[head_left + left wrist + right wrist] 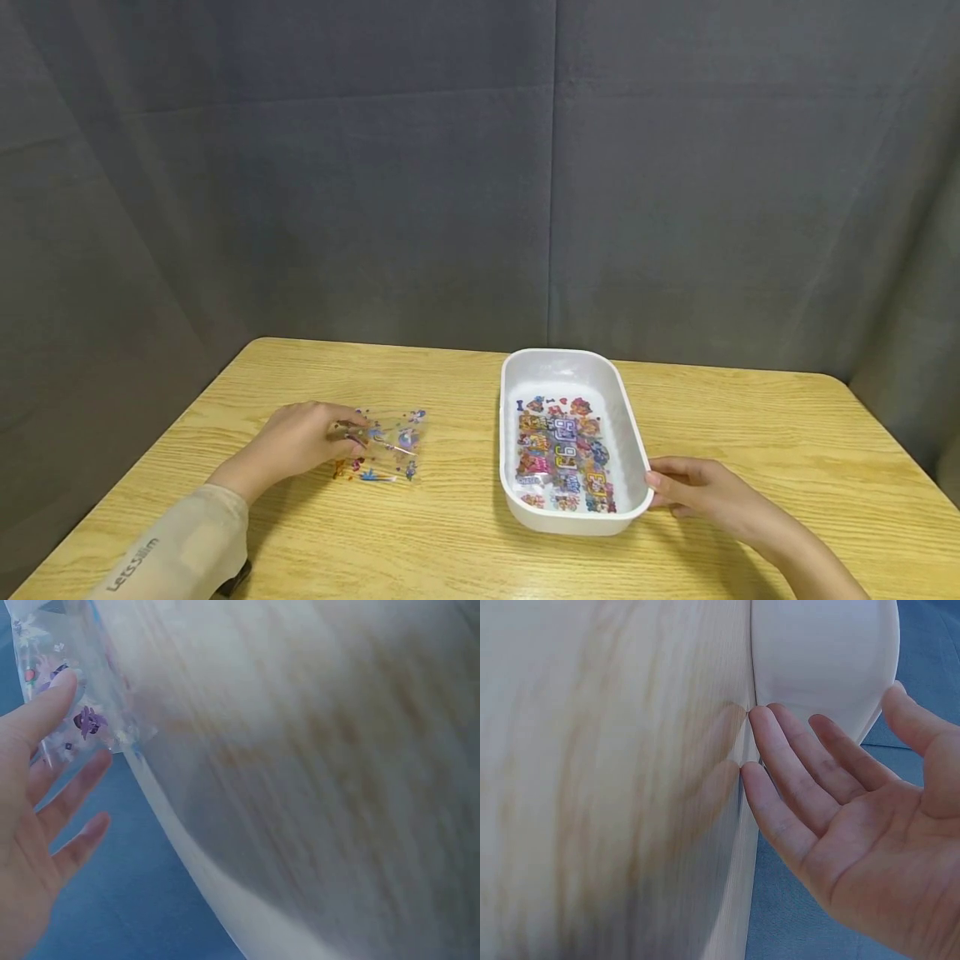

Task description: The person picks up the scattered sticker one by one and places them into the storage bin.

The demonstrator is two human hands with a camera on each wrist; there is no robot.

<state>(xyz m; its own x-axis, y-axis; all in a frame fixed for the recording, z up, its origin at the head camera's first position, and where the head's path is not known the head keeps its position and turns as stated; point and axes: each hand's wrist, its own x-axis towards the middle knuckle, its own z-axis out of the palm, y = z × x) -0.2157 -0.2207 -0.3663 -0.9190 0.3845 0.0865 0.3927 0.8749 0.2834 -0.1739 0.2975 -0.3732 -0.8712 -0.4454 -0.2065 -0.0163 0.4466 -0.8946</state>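
Near the table's left side, my left hand pinches a clear plastic bag printed with small colourful cartoon figures. In the left wrist view the thumb lies over the bag's face; the other fingers are behind or below it. My right hand is at the near right corner of a white plastic tray, thumb at its rim. Extended fingers of the right hand show beside the tray wall, their tips touching the tabletop. Inside the tray lie clear printed sheets or bags with cartoon pictures and lettering.
A light wood-grain table with rounded far corners carries everything. Grey cloth curtains hang behind it and at both sides. A stretch of tabletop separates the bag from the tray.
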